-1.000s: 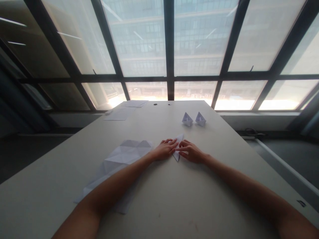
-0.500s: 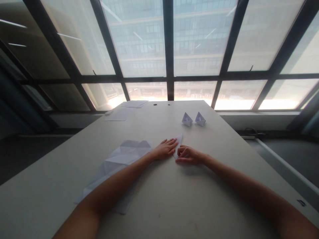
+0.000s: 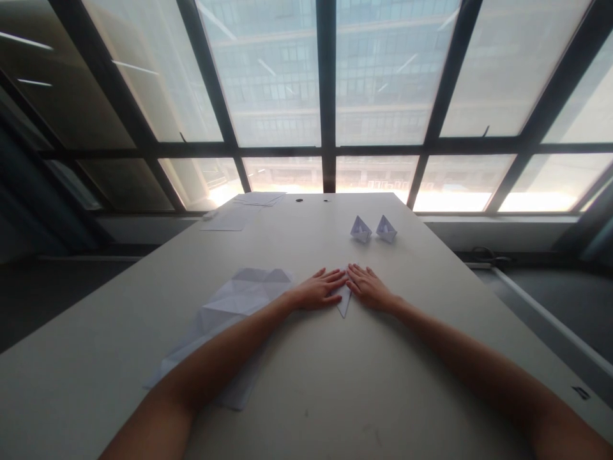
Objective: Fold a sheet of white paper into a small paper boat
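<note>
A small folded piece of white paper [image 3: 343, 303] lies on the white table [image 3: 306, 377], its lower end narrowing to a point toward me. My left hand [image 3: 318, 290] rests flat on its left side, fingers stretched out. From the right, my right hand [image 3: 371, 287] lies flat with straight fingers over the paper's upper right edge. Both hands hide much of the sheet, and their fingertips nearly meet. Beneath and beside my left forearm is a larger creased white sheet [image 3: 239, 294].
Two folded paper boats, a left one [image 3: 361, 230] and a right one [image 3: 385, 229], stand beyond my right hand. Flat white sheets [image 3: 230, 219] lie at the table's far left. Large windows [image 3: 278, 76] rise behind the table.
My right hand has gone from curled fingers at the paper's lower edge to lying flat, farther up it. The paper's lower tip now shows. My left hand stays on the paper, moved only slightly.
</note>
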`<action>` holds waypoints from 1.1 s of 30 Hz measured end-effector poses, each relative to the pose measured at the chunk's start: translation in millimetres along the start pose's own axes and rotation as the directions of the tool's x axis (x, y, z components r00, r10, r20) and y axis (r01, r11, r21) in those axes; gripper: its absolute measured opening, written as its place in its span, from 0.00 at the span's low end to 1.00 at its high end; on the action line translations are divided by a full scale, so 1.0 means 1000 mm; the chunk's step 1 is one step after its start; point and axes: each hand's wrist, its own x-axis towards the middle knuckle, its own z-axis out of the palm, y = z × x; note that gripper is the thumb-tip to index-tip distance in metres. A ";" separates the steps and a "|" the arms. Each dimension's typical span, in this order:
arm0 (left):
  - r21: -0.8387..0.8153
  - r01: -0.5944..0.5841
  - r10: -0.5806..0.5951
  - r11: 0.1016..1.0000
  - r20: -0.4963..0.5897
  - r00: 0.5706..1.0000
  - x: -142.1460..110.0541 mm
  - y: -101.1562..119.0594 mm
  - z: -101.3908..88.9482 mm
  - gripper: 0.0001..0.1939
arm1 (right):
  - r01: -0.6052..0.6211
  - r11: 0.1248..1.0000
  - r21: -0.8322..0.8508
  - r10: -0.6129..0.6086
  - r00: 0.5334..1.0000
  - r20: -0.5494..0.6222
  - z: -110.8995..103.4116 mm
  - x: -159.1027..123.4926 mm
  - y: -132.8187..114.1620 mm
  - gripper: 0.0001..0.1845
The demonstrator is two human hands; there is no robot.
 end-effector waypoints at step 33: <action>0.010 0.192 -0.189 0.981 -0.123 0.974 0.005 -0.001 0.009 0.34 | -0.284 0.938 -0.200 0.227 0.937 -0.267 -0.010 -0.006 -0.006 0.26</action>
